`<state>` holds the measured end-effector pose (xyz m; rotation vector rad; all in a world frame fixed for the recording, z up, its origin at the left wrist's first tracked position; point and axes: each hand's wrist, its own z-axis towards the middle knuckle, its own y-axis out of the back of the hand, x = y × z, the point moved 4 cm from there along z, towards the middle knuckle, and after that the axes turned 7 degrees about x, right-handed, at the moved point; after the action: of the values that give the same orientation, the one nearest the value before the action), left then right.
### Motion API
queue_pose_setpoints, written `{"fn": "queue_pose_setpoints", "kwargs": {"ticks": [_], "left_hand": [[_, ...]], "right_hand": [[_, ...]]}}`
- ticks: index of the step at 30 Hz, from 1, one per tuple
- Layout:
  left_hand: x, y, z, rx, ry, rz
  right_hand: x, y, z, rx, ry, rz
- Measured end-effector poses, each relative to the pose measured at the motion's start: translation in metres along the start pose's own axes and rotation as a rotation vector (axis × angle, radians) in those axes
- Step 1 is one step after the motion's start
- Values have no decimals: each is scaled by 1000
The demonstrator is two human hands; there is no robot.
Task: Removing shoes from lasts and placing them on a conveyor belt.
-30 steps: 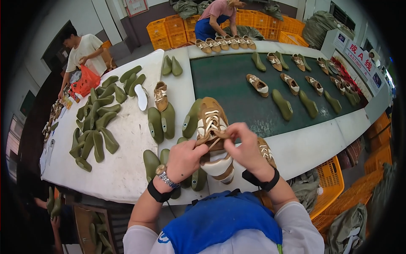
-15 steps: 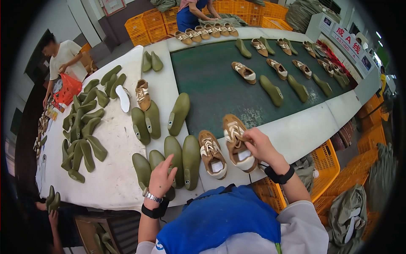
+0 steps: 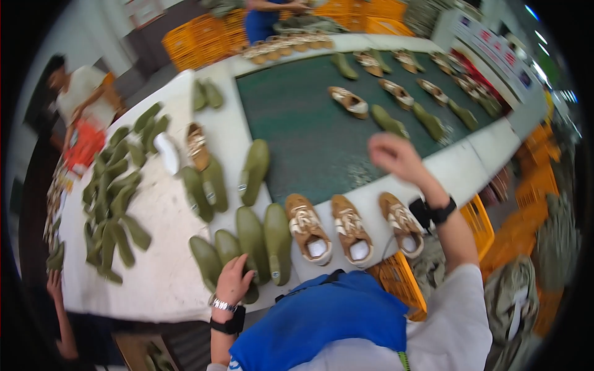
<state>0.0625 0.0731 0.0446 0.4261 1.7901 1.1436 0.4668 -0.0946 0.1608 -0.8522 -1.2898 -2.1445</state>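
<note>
Orange crate [image 3: 402, 283] seemingly holds greyish cloth [image 3: 431, 267]; left hand [image 3: 234, 281] spreads loosely by lasts [image 3: 251, 238]; right hand [image 3: 396, 156] blurred, grip unclear.

Shoe workshop: lasts [image 3: 278, 242] beside sneakers [image 3: 302, 216]

A worker in a pale shirt [image 3: 83, 93] stands at far left with a red plastic bag [image 3: 88, 147] just in front, while a second worker in blue [image 3: 261, 26], cut off by the top edge, stands before stacked orange crates [image 3: 197, 42] to the right of a framed notice [image 3: 143, 11]. At upper right, a white signboard [image 3: 495, 48] stands near bright ceiling lights [image 3: 542, 69], with more orange crates [image 3: 537, 179] and crumpled gray-green sacks [image 3: 508, 290] below. A third person's bare forearm [image 3: 64, 331] extends upward at lower left, near a brown box [image 3: 131, 351].
</note>
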Motion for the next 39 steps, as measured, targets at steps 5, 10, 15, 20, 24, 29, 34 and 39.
{"fn": "queue_pose_setpoints", "kwargs": {"ticks": [5,10,15,20,24,29,34,39], "left_hand": [[-1,-3,8,88,-10,-17],[-8,-2,15,149,-4,52],[-10,7,27,261,-47,156],[-8,45,75,209,-133,258],[28,50,155,39,-110,272],[51,32,235,111,146,247],[71,1,264,225,193,230],[20,-10,303,57,127,88]], "right_hand": [[6,170,-18,-583,450,1415],[-44,139,-138,33,-615,289],[-107,-17,-287,456,-899,-113],[-83,-65,-247,460,-897,-213],[-86,-75,-199,594,-777,-233],[-74,-39,-93,794,-532,-478],[-42,0,63,872,-432,-548],[-94,35,151,778,-583,-639]]}}
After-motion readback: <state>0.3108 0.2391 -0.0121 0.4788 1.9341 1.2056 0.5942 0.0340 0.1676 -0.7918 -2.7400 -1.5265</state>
